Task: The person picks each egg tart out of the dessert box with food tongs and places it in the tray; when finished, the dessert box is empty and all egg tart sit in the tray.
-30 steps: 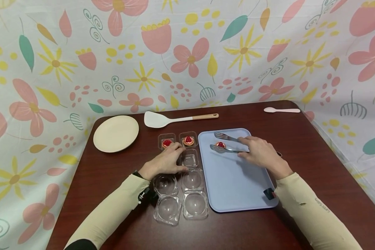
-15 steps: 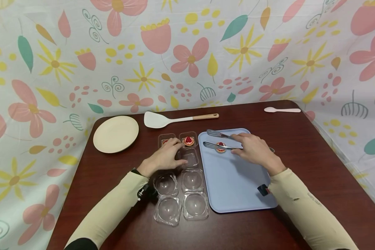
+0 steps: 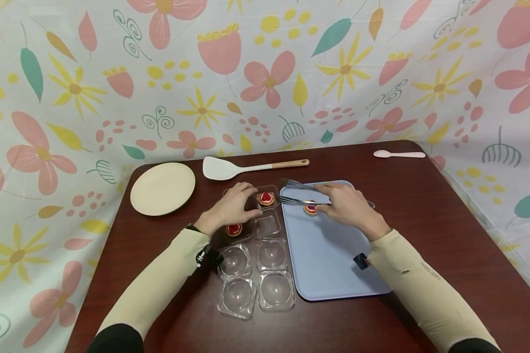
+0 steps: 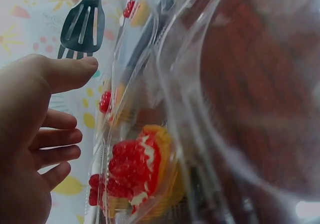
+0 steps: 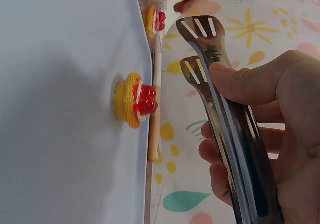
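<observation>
My left hand point(image 3: 230, 208) hovers above the clear plastic boxes, holding nothing; in the left wrist view its thumb and fingers stand apart. One small red-topped tart point(image 3: 266, 198) sits in the back right box, another tart point(image 3: 234, 229) in the box below my left hand. That hand hides most of the back left box. Beside them is a box base point(image 3: 267, 223) with no tart in it. My right hand point(image 3: 350, 208) grips slotted metal tongs point(image 5: 250, 169), their tips apart and over the tray's left edge. A tart point(image 5: 132, 101) rests on the blue tray point(image 3: 335, 255) beneath the tongs.
Several clear domed lids point(image 3: 276, 289) lie nearest the front. A cream plate point(image 3: 163, 189) stands at the back left. Along the back lie a white spatula point(image 3: 223, 169) with a wooden handle and a pale pink spoon point(image 3: 397, 154). A flowered cloth point(image 3: 269, 83) hangs behind the table.
My right hand has moved left with the tongs, from over the tray's tart to the tray's left edge. My left hand has shifted slightly back and left, uncovering the tart in the nearer left box.
</observation>
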`<action>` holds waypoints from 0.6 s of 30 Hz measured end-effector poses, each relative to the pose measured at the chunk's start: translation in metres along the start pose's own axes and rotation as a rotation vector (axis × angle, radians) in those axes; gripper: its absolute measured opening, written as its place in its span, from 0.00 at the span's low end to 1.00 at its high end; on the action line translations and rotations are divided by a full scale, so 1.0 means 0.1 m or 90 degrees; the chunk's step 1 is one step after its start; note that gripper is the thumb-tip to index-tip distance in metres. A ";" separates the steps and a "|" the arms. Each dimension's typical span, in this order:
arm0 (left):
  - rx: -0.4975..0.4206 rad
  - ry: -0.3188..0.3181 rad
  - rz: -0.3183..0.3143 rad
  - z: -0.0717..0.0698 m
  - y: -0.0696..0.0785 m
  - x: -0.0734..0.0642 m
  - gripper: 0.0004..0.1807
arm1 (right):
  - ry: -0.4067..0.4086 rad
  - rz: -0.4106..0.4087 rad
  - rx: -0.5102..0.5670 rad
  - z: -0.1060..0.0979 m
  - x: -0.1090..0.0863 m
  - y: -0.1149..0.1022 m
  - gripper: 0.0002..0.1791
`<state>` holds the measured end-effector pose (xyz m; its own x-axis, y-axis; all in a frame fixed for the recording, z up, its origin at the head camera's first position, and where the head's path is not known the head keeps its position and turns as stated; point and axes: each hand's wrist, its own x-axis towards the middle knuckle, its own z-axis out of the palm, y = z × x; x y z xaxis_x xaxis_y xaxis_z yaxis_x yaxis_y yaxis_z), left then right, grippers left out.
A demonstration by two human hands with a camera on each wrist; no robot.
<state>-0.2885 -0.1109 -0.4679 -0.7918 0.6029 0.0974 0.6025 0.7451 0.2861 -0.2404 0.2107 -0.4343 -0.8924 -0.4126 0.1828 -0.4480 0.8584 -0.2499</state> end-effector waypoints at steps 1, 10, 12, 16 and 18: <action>-0.003 -0.004 -0.007 0.00 -0.02 0.02 0.39 | 0.003 -0.006 -0.001 0.01 0.02 -0.01 0.32; -0.012 -0.039 -0.032 0.00 -0.12 0.15 0.41 | -0.006 -0.018 -0.018 0.05 0.16 -0.09 0.32; -0.019 -0.050 -0.037 0.00 -0.13 0.17 0.42 | -0.019 -0.014 -0.016 0.06 0.18 -0.11 0.32; -0.025 -0.059 -0.039 0.01 -0.15 0.19 0.42 | -0.035 -0.012 -0.015 0.09 0.22 -0.14 0.31; -0.026 -0.059 -0.035 0.02 -0.16 0.21 0.42 | -0.040 -0.012 -0.016 0.10 0.24 -0.15 0.31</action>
<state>-0.3141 -0.1095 -0.4727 -0.8094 0.5872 -0.0074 0.5530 0.7664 0.3267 -0.2556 0.1853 -0.4356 -0.8859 -0.4461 0.1274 -0.4638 0.8573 -0.2236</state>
